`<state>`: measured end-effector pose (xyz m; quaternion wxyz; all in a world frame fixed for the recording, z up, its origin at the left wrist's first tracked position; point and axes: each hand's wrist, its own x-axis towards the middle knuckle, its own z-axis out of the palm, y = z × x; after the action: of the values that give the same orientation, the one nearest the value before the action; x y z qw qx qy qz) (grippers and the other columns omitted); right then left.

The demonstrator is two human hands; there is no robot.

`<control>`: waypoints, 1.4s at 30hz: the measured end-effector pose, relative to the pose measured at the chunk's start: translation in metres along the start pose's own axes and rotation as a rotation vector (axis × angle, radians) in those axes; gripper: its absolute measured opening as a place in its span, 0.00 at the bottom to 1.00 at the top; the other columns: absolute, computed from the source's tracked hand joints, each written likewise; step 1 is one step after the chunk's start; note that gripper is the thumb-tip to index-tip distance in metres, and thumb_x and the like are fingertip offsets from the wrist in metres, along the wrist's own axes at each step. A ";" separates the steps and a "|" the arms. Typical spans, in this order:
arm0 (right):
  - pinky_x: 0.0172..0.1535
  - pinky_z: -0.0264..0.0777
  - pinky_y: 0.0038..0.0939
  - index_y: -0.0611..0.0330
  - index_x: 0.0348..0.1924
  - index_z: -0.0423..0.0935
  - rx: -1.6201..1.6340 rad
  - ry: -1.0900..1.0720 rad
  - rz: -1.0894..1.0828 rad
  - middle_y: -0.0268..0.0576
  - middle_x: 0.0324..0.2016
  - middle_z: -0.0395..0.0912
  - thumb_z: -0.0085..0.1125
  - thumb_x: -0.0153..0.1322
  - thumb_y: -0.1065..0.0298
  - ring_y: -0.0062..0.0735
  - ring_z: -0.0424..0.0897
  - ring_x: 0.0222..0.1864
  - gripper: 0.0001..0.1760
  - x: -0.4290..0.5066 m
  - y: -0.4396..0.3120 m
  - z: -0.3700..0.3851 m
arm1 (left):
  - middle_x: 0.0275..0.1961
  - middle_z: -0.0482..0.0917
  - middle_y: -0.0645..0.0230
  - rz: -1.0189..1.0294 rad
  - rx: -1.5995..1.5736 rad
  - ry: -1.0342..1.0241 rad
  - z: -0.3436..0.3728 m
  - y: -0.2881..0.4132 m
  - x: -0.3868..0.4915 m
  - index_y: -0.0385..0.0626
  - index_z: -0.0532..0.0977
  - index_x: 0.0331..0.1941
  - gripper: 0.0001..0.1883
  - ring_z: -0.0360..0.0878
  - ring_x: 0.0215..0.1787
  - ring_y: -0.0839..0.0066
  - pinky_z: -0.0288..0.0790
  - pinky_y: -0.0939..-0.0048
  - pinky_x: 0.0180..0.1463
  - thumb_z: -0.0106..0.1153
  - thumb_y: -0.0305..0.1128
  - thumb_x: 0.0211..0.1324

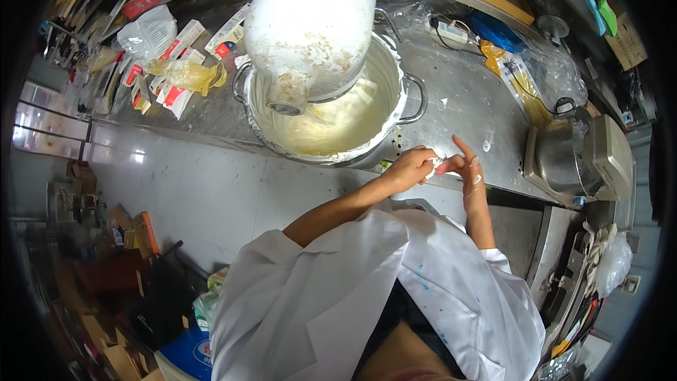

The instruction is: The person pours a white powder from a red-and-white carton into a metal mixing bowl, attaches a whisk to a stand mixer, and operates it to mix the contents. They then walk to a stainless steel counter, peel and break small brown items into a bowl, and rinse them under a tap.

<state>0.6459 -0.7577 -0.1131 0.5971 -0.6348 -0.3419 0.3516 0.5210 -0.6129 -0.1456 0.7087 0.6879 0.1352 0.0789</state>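
Note:
My left hand is closed around a crumpled white tissue or cloth at the worktop's front edge. Close against it, my right hand has one finger stretched out and white cream smeared on the fingers and wrist. Its other fingers touch the white wad or come very near it; the overlap hides which. To the left of both hands stands a large metal pot with loop handles, its rim coated in cream. Pale yellow-white cream lies inside. The white head of a large mixer covers much of the pot.
Cartons and a yellowish piping bag lie left on the metal worktop. At the right stands a smaller stand mixer. A power strip and plastic bags lie behind it. Cardboard boxes sit lower left.

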 end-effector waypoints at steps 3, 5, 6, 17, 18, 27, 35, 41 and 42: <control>0.52 0.71 0.35 0.62 0.67 0.64 -0.097 0.125 -0.079 0.46 0.42 0.77 0.42 0.77 0.39 0.34 0.80 0.41 0.37 0.010 -0.005 -0.003 | 0.35 0.76 0.66 -0.030 -0.175 0.085 0.011 -0.003 -0.002 0.36 0.75 0.43 0.10 0.78 0.28 0.79 0.74 0.76 0.32 0.46 0.28 0.67; 0.52 0.71 0.35 0.62 0.66 0.65 -0.304 0.197 -0.183 0.48 0.48 0.75 0.47 0.77 0.44 0.34 0.79 0.44 0.34 0.016 -0.005 0.003 | 0.34 0.78 0.67 -0.113 -0.429 0.025 0.017 -0.003 0.000 0.36 0.74 0.44 0.10 0.79 0.29 0.79 0.76 0.76 0.33 0.46 0.29 0.68; 0.51 0.71 0.34 0.62 0.64 0.67 -0.292 0.196 -0.205 0.48 0.52 0.72 0.52 0.76 0.51 0.36 0.78 0.48 0.30 0.019 -0.003 0.008 | 0.33 0.80 0.66 -0.130 -0.443 -0.067 0.019 0.000 0.000 0.37 0.74 0.44 0.10 0.80 0.29 0.78 0.78 0.75 0.36 0.47 0.31 0.69; 0.47 0.73 0.37 0.63 0.62 0.67 -0.927 0.298 -0.442 0.51 0.51 0.71 0.60 0.71 0.64 0.44 0.79 0.46 0.27 0.012 0.010 0.032 | 0.29 0.73 0.70 -0.213 -0.537 0.174 0.010 0.014 -0.006 0.38 0.73 0.45 0.09 0.74 0.26 0.80 0.74 0.73 0.32 0.48 0.28 0.64; 0.47 0.73 0.37 0.63 0.62 0.67 -0.879 0.303 -0.404 0.51 0.51 0.71 0.60 0.71 0.66 0.44 0.78 0.45 0.27 0.010 0.010 0.030 | 0.30 0.73 0.70 -0.150 -0.464 0.181 0.009 0.015 -0.005 0.37 0.73 0.46 0.10 0.73 0.25 0.80 0.73 0.73 0.32 0.48 0.27 0.64; 0.47 0.76 0.33 0.59 0.66 0.63 -0.478 0.303 -0.232 0.48 0.53 0.71 0.62 0.59 0.84 0.38 0.80 0.45 0.40 0.012 0.012 0.035 | 0.52 0.70 0.48 0.327 0.515 0.324 -0.005 -0.001 -0.005 0.42 0.77 0.47 0.16 0.78 0.40 0.49 0.73 0.56 0.43 0.54 0.19 0.53; 0.47 0.74 0.30 0.59 0.67 0.63 -0.295 0.305 -0.177 0.46 0.54 0.73 0.63 0.67 0.76 0.34 0.79 0.44 0.35 0.014 0.034 0.022 | 0.48 0.71 0.52 0.563 0.510 0.125 0.015 0.029 -0.020 0.44 0.74 0.55 0.20 0.78 0.44 0.52 0.74 0.57 0.46 0.53 0.19 0.57; 0.46 0.72 0.25 0.59 0.64 0.68 -0.188 0.206 -0.030 0.44 0.54 0.72 0.60 0.68 0.77 0.26 0.77 0.43 0.30 0.008 0.016 0.033 | 0.43 0.71 0.54 0.221 0.444 0.412 -0.009 0.002 -0.013 0.39 0.76 0.53 0.17 0.79 0.40 0.60 0.75 0.62 0.40 0.51 0.19 0.58; 0.44 0.72 0.25 0.59 0.63 0.69 -0.209 0.212 -0.085 0.43 0.52 0.72 0.62 0.67 0.77 0.26 0.78 0.41 0.30 0.008 0.014 0.034 | 0.40 0.72 0.55 0.238 0.351 0.448 -0.010 0.000 -0.012 0.35 0.75 0.49 0.14 0.80 0.33 0.64 0.74 0.65 0.34 0.50 0.19 0.59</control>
<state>0.6217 -0.7341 -0.1288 0.5749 -0.7119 -0.3382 0.2197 0.5069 -0.6073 -0.1443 0.5175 0.7762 0.2182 0.2864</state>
